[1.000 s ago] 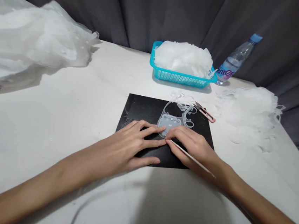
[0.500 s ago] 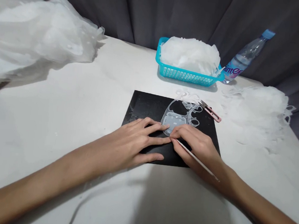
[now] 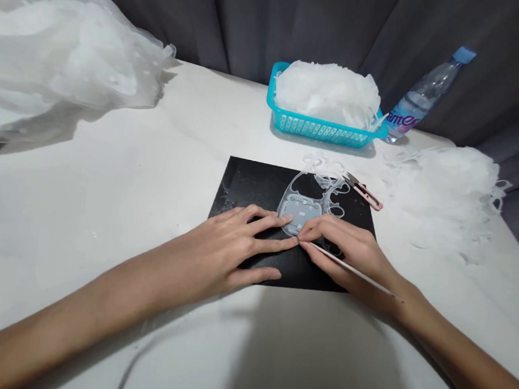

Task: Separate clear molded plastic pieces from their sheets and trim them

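Note:
A translucent, flat moulded silicone-like piece (image 3: 302,209) with thin looping strips lies on a black mat (image 3: 254,179). My left hand (image 3: 246,242) is spread flat, palm down, its fingertips pressing on the near-left edge of the piece. In my right hand (image 3: 341,245), pinched like a pen, is a thin white stick (image 3: 357,270), its rear end pointing back over my wrist. The stick's working tip is hidden by my fingers at the piece's near edge. Pink-handled thread snips (image 3: 364,191) rest across the mat's far right edge.
At the back stands a turquoise basket (image 3: 323,130) heaped with white translucent pieces, with a water bottle (image 3: 427,100) beside it. A pile of similar pieces (image 3: 447,194) lies on the right. A large plastic bag (image 3: 70,60) fills the far left of the white table (image 3: 127,188).
My right hand has shifted slightly right, and the stick's rear end has swung right and a little away from me. My left hand keeps its place on the piece.

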`<action>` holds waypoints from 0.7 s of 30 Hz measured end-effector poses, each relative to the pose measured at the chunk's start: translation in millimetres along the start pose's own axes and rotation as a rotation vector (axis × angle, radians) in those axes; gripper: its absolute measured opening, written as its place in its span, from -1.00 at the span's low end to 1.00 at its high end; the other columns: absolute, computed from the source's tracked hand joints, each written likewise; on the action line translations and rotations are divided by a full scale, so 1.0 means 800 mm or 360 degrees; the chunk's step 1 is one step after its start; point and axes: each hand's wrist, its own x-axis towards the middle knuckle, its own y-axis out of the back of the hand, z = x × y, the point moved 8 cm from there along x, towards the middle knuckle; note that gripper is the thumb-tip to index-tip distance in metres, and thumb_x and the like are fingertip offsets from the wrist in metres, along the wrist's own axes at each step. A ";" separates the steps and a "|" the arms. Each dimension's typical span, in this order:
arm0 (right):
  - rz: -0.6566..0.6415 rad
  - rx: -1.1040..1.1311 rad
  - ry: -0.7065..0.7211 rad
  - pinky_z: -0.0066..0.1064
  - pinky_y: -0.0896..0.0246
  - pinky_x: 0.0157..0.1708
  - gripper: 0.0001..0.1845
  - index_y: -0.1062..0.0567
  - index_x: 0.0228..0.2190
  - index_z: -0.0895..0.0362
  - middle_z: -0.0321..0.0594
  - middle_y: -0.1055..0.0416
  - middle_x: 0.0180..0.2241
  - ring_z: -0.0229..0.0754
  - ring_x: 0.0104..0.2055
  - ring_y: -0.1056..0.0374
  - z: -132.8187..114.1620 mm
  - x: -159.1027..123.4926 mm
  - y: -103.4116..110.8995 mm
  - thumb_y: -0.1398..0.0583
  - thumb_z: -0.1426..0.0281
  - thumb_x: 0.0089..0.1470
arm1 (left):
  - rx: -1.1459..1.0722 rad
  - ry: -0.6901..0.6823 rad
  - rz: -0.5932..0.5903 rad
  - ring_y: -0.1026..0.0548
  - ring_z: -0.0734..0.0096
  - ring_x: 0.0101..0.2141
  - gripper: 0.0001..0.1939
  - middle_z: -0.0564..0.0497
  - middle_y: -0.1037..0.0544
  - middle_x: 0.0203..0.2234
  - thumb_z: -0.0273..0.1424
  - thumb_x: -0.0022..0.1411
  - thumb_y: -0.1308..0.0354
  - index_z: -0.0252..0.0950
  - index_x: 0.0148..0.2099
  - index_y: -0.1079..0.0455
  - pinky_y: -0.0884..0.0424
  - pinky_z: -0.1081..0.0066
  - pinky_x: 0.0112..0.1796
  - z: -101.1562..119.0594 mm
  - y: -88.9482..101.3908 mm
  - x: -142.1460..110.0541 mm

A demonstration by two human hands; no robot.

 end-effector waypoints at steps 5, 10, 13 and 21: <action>-0.0006 -0.0093 0.0057 -0.34 -0.40 0.01 -0.93 -0.47 -0.16 0.10 -0.17 -0.57 -0.14 -0.16 -0.07 -0.52 -0.001 -0.001 -0.005 -0.19 0.50 0.38 | -0.0015 -0.0030 0.0037 -0.35 -0.02 0.29 -0.46 0.01 -0.34 0.42 -0.03 0.53 -0.08 0.06 0.46 -0.28 -0.33 0.00 0.23 0.000 -0.001 -0.001; 0.0041 -0.0317 0.0151 -0.32 -0.41 0.00 -0.91 -0.47 -0.16 0.15 -0.12 -0.58 -0.15 -0.12 -0.06 -0.54 -0.010 0.000 -0.010 -0.17 0.53 0.38 | 0.0004 -0.0053 0.0029 -0.35 -0.02 0.30 -0.47 0.00 -0.33 0.43 -0.02 0.54 -0.05 0.04 0.45 -0.30 -0.33 -0.03 0.23 0.001 -0.001 -0.001; 0.0104 -0.0500 0.0194 -0.31 -0.42 -0.04 -0.88 -0.47 -0.19 0.18 -0.10 -0.59 -0.19 -0.09 -0.10 -0.56 -0.020 0.002 -0.014 -0.16 0.60 0.33 | -0.0002 -0.0047 0.0031 -0.34 -0.02 0.31 -0.48 0.00 -0.32 0.43 -0.04 0.54 -0.06 0.02 0.44 -0.33 -0.30 -0.03 0.26 0.000 -0.002 -0.001; 0.0057 -0.0584 0.0058 -0.36 -0.40 -0.18 -0.82 -0.43 -0.28 0.14 -0.14 -0.56 -0.25 -0.12 -0.22 -0.55 -0.024 0.001 -0.014 -0.14 0.64 0.27 | -0.0015 -0.0032 -0.0045 -0.31 -0.01 0.32 -0.44 0.02 -0.26 0.47 -0.04 0.55 -0.05 0.05 0.49 -0.22 -0.32 0.02 0.25 -0.003 -0.004 0.000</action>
